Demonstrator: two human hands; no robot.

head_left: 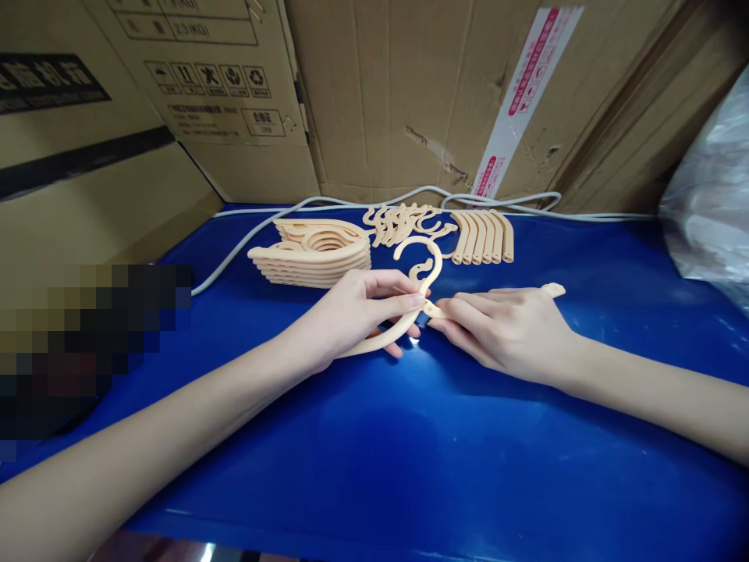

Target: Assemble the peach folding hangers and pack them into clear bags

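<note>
My left hand [363, 308] pinches a cream plastic hanger hook [436, 269] near its base, thumb on top. A curved cream hanger arm [380, 341] runs from that joint under the same hand toward the lower left. My right hand [503, 328] is wrapped round a second hanger arm [553, 289], whose far end sticks out past the knuckles. Its near end, with a small hole, meets the hook's base between both hands. Whether the parts are locked together is hidden by fingers. Just behind the hook lies a small loose cream piece [420, 270].
Behind the hands on the blue tabletop [374, 460] are a stack of curved cream parts [310, 265], a pile of hooks [401, 224] and a row of hanger arms [483, 238]. A white cable [246, 242], cardboard boxes [386, 101] and clear plastic wrap [708, 187] border them.
</note>
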